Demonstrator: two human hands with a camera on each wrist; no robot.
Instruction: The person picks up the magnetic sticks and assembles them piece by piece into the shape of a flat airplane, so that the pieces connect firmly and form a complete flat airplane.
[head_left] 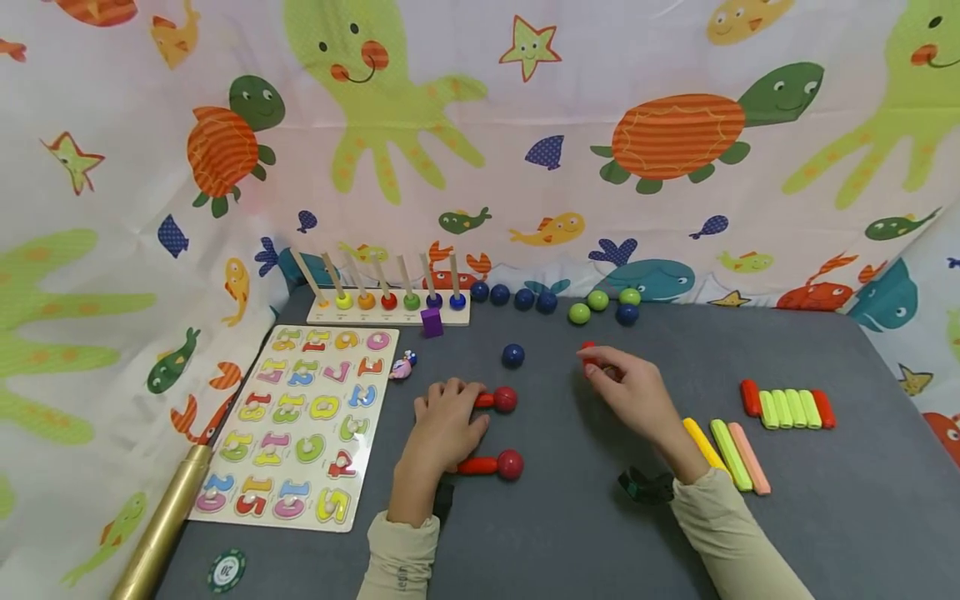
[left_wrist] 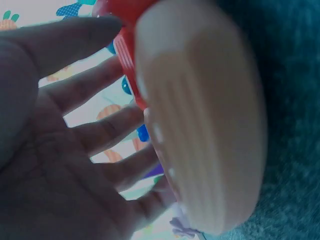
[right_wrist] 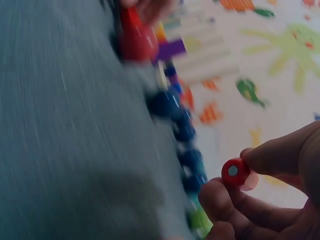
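Note:
My right hand (head_left: 630,387) is raised over the table's middle. Thumb and fingers pinch a short red magnetic rod (right_wrist: 236,171), its round end with a pale metal centre turned to the right wrist camera. My left hand (head_left: 442,429) rests over the upper red rod (head_left: 485,401), which has a red ball (head_left: 506,399) at its right end. The left fingers look mostly straight in the left wrist view, where a blurred peach rod (left_wrist: 200,125) covers part of the scene. Below that hand lies another red rod (head_left: 476,466) with a red ball (head_left: 511,464).
A number puzzle board (head_left: 311,475) lies left, behind it a peg stand (head_left: 390,318) and purple block (head_left: 431,322). A blue ball (head_left: 513,356) sits mid-table; several blue and green balls (head_left: 579,313) line the back. Loose rods (head_left: 731,454) and joined rods (head_left: 789,408) lie right.

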